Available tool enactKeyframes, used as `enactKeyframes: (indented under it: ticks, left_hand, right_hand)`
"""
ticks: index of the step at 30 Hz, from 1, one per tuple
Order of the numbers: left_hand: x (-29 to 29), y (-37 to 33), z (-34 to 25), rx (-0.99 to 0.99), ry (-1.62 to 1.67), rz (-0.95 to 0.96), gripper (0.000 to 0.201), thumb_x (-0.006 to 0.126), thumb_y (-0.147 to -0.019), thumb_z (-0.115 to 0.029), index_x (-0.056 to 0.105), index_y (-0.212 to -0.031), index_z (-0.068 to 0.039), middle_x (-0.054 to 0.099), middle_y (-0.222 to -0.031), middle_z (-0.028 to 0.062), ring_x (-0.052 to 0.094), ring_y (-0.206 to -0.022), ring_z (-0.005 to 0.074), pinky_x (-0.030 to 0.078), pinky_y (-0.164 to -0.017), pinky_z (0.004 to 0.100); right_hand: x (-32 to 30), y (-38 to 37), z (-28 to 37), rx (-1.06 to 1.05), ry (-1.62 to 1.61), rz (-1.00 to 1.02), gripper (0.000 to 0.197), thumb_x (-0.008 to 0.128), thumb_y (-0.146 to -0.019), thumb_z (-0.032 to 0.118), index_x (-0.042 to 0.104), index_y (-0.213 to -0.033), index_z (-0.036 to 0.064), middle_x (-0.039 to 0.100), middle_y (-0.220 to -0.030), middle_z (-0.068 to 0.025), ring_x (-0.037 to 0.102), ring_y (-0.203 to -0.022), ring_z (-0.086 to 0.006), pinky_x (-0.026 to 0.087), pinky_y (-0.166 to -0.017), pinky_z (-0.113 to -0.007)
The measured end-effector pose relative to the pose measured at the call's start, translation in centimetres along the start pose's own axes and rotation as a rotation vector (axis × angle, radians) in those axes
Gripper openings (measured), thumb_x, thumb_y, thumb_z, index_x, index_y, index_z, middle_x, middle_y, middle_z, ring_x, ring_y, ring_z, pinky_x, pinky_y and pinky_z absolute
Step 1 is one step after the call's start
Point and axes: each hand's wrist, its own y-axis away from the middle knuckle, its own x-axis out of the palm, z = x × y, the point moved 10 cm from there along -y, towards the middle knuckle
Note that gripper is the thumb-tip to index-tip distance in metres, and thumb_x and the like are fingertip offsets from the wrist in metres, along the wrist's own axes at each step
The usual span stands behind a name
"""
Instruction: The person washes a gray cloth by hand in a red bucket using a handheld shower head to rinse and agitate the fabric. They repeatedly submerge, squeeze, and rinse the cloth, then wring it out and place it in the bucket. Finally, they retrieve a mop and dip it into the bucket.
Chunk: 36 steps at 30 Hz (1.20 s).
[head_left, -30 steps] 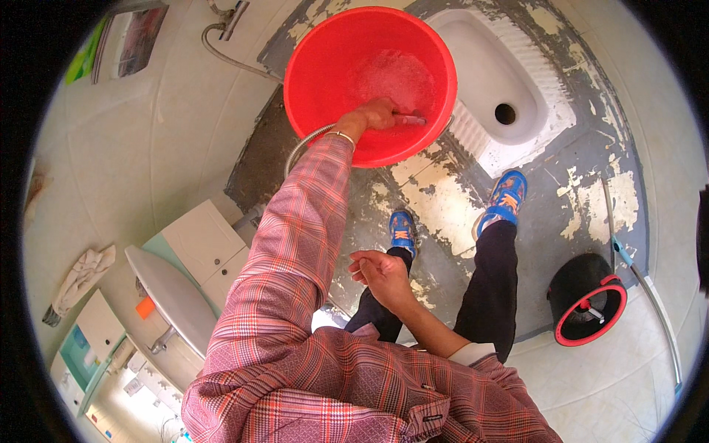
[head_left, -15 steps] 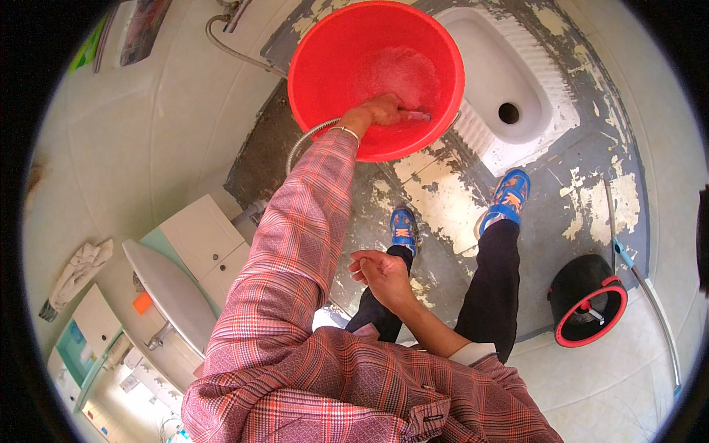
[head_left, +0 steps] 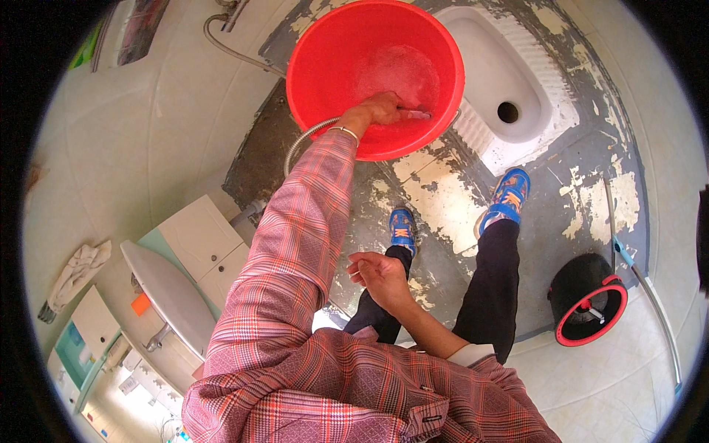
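Note:
My left hand (head_left: 379, 111) reaches into a large red basin (head_left: 325, 44) and is closed around a shower head (head_left: 418, 115). Its ribbed metal hose (head_left: 301, 142) runs out over the basin's near rim, beside my wrist. Foamy-looking water (head_left: 399, 70) covers part of the basin's bottom. The shower head's front is partly hidden by my fingers and the water. In front of my body, above my left shin, my right hand (head_left: 382, 279) hangs in the air with fingers loosely bent and nothing visible in them.
A white squat toilet (head_left: 528, 92) lies right of the basin on a worn floor (head_left: 436, 188) with peeling paint. A black mop bucket (head_left: 563, 292) with a red rim and a pole (head_left: 650, 292) are at the right. At left stand a washbasin (head_left: 166, 284) and cabinet (head_left: 199, 236).
Almost nothing differs. Both hands keep their places, and the view has shifted very slightly.

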Motion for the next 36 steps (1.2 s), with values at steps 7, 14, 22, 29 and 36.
enactKeyframes:
  ticks: [7, 14, 22, 29, 36]
  left_hand:
    - [0.7, -1.2, 1.4, -0.025, -0.052, -0.005, 0.045, 0.05, -0.084, -0.04, 0.058, -0.106, -0.001, 0.057, -0.105, 0.0215, 0.054, -0.099, 0.0337, 0.042, -0.085, 0.038]
    - [1.6, -2.8, 4.3, -0.045, -0.114, -0.022, 0.047, 0.052, -0.083, -0.041, 0.059, -0.103, 0.001, 0.058, -0.102, 0.022, 0.056, -0.096, 0.0342, 0.043, -0.083, 0.038]
    - [1.2, -2.0, 1.9, -0.008, -0.124, 0.007, 0.054, 0.051, -0.081, -0.048, 0.055, -0.113, -0.006, 0.055, -0.11, 0.0194, 0.052, -0.103, 0.0347, 0.039, -0.089, 0.0394]
    - [0.8, -1.3, 2.3, -0.073, -0.219, -0.047, 0.047, 0.057, -0.076, -0.044, 0.057, -0.11, -0.012, 0.057, -0.105, 0.0196, 0.055, -0.096, 0.0362, 0.043, -0.081, 0.0433]
    - [-4.2, 3.9, -1.6, -0.16, 0.004, -0.324, 0.034, 0.054, -0.077, -0.029, 0.058, -0.102, -0.006, 0.06, -0.097, 0.0186, 0.057, -0.091, 0.0348, 0.046, -0.077, 0.0441]
  right_hand:
    - [-0.3, -0.1, 0.3, 0.001, 0.026, -0.018, 0.02, 0.044, -0.089, 0.009, 0.058, -0.1, -0.0009, 0.063, -0.08, -0.0072, 0.058, -0.066, -0.01, 0.047, -0.059, -0.022]
    - [-0.1, 0.1, 0.6, 0.009, -0.028, -0.029, 0.02, 0.044, -0.088, 0.008, 0.059, -0.097, -0.0022, 0.063, -0.077, -0.0083, 0.058, -0.065, -0.0101, 0.05, -0.061, -0.023]
    - [-0.4, -0.1, 0.5, 0.015, 0.031, -0.013, 0.021, 0.043, -0.089, 0.008, 0.058, -0.1, -0.0006, 0.063, -0.082, -0.0075, 0.059, -0.066, -0.0104, 0.046, -0.059, -0.022]
    - [-0.1, -0.2, 1.5, 0.05, 0.056, -0.046, 0.019, 0.044, -0.088, 0.004, 0.059, -0.098, -0.002, 0.063, -0.079, -0.008, 0.059, -0.066, -0.011, 0.049, -0.062, -0.023]
    - [-0.8, -1.2, 3.6, -0.037, 0.206, -0.085, 0.02, 0.044, -0.087, 0.005, 0.059, -0.097, -0.0029, 0.062, -0.079, -0.0077, 0.06, -0.066, -0.0127, 0.048, -0.061, -0.024]
